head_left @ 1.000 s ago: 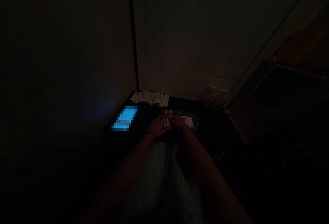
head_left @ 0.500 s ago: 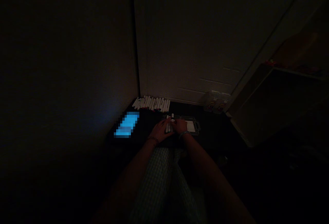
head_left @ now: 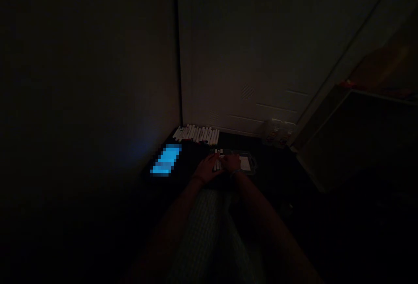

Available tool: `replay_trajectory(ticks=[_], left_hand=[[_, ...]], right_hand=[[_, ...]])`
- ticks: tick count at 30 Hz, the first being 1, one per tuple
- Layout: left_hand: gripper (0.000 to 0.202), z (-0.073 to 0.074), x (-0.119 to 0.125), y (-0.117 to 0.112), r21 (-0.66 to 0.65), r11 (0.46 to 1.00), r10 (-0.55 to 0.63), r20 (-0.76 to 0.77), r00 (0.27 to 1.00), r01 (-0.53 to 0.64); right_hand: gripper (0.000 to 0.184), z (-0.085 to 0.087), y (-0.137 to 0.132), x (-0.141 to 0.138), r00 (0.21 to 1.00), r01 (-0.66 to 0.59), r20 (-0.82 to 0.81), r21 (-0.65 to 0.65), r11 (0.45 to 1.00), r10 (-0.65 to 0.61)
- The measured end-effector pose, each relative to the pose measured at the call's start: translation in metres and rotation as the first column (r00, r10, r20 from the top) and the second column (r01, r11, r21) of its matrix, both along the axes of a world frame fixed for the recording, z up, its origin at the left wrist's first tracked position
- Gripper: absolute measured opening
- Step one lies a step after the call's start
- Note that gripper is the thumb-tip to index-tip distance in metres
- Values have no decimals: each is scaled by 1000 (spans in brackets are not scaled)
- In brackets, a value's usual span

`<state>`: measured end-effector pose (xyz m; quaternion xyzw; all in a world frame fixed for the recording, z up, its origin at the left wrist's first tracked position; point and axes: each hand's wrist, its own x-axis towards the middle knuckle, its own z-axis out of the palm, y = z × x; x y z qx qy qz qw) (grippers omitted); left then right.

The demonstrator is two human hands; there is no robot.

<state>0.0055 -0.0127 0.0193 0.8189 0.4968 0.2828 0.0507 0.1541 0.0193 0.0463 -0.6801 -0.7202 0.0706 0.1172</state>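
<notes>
From the head camera, the room is very dark. The left hand [head_left: 205, 169] and right hand [head_left: 232, 163] meet over a small bundle of white markers [head_left: 218, 162], fingers curled in against it; whether either truly grips it, I cannot tell. The bundle sits at the left end of a clear case [head_left: 247, 164] on the dark surface. A glowing blue screen [head_left: 166, 160] lies to the left, and a row of markers [head_left: 197, 134] sits by the wall
</notes>
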Motion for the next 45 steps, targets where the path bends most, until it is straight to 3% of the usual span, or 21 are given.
replay_trajectory(ticks=[5,17,21,25,30,35,40,45], left_hand=[[67,0,0,1,14,999,-37,-17,999,37],[66,5,0,-3,11,999,-39,-30,999,39],[64,2,-1,-1,25,998,-50,-37,998,51],[48,0,-1,0,36,998,-53,-69,996,56],[39,0,-3,1,62,993,-90,-84,992,95],[33,-1,-4,2,66,991,-113,-87,990,119],[34,-1,-6,3,33,991,-128,-108,986,132],[34,-1,-5,3,14,991,-131,-101,986,133]], right_hand=[[48,2,-6,-1,999,-20,42,49,999,17],[36,9,-12,14,974,-187,162,189,964,157],[35,12,-10,26,983,-143,143,237,961,111],[36,12,-13,33,989,-106,128,268,958,74],[34,7,-16,19,988,-138,109,313,940,108],[36,8,-13,8,977,-211,113,326,922,183],[39,11,-6,20,980,-173,141,248,953,142],[43,11,-1,25,962,-221,205,209,953,179]])
